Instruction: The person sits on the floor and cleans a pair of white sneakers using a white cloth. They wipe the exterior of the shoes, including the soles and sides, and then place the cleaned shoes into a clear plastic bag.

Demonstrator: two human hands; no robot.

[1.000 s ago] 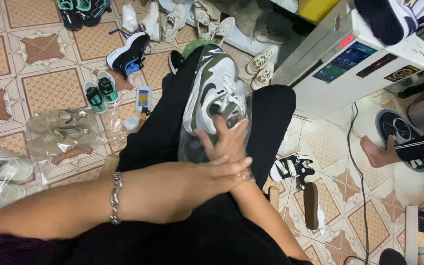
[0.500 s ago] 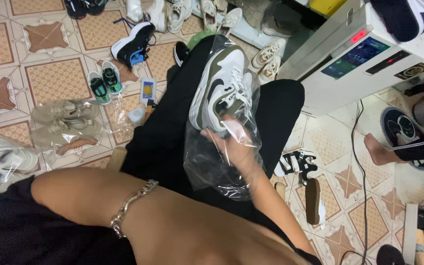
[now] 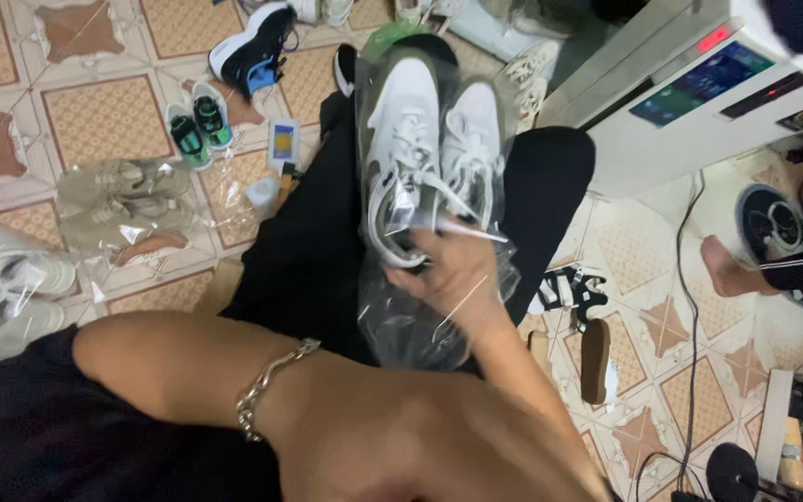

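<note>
The person sits on the tiled floor (image 3: 95,112) with legs in black trousers (image 3: 318,251) stretched out ahead. On the lap lies a pair of white and olive sneakers (image 3: 429,149), side by side inside a clear plastic bag (image 3: 411,325), toes pointing away from the body. The right hand (image 3: 453,270) is pushed into the bag's open end, its fingers curled around the heel end of the shoes, grasping them through the crinkled film. The left hand (image 3: 439,446) is a big blur close to the camera at the lower edge; I cannot tell whether its fingers are clenched or loose. A silver chain bracelet (image 3: 271,381) circles that forearm.

Around the legs the floor is littered. Toward its left edge lies another bagged pair of pale shoes (image 3: 118,200), and just beyond it a small green and black pair (image 3: 199,125). A black and blue sneaker (image 3: 253,51) sits near the far edge. A white machine with a screen (image 3: 699,102) stands at the far right corner, and another person's bare foot (image 3: 727,270) rests beside it, near a black cable (image 3: 690,307) trailing over the tiles.
</note>
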